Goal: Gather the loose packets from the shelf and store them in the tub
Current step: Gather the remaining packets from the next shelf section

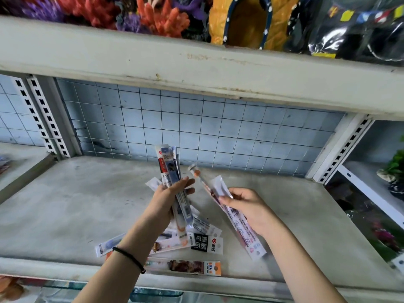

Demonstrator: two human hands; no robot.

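Note:
My left hand grips a bunch of long narrow packets that stand upright above the grey shelf. Just to its right, my right hand pinches a few more long packets, tilted with their lower ends toward the shelf's front edge. Several loose packets lie in a heap on the shelf under my hands, one with an orange end close to the front lip. No tub is in view.
An upper shelf hangs overhead, loaded with orange and purple coral ornaments and bagged goods. A wire grid backs the bay. Slotted white uprights stand at both sides. A green plant ornament sits in the right bay.

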